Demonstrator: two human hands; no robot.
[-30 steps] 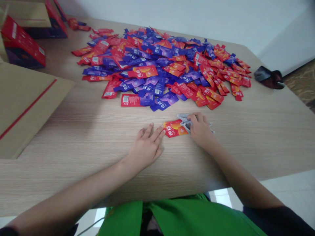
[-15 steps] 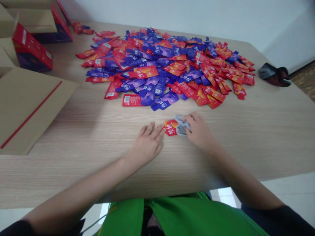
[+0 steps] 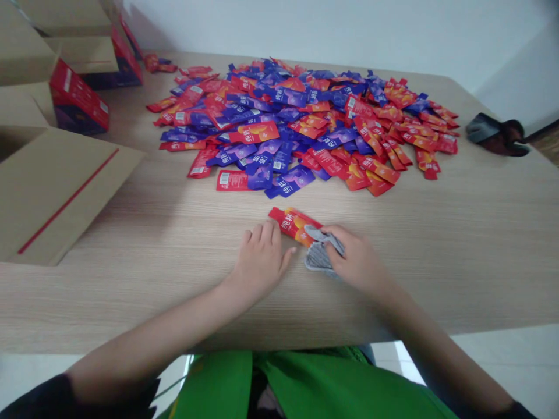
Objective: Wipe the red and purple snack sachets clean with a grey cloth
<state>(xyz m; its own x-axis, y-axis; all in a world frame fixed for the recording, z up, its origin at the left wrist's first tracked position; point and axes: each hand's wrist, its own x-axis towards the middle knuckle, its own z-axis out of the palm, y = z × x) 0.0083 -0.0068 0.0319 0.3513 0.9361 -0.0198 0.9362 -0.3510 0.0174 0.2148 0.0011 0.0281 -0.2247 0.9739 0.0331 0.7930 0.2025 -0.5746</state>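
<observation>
A red and orange sachet [image 3: 288,223] with white characters lies tilted on the wooden table in front of me. My right hand [image 3: 360,259] pinches a crumpled grey cloth [image 3: 321,256], whose upper edge overlaps the right end of the sachet. At the sachet's lower left, my left hand [image 3: 261,256] rests palm down, fingers near its edge and thumb spread to the side, with nothing in it. Whether the left fingertips touch the sachet, I cannot tell.
Beyond my hands spreads a large pile of red and blue-purple sachets [image 3: 279,145]. Open cardboard boxes [image 3: 78,99] stand at the left, one flap [image 3: 78,186] reaching over the table. A dark, shiny crumpled object [image 3: 495,135] lies at the far right.
The sachet has turned and shifted slightly left and away from me, showing more of its front. My right hand and the cloth have moved down, and my left hand has drawn back a little.
</observation>
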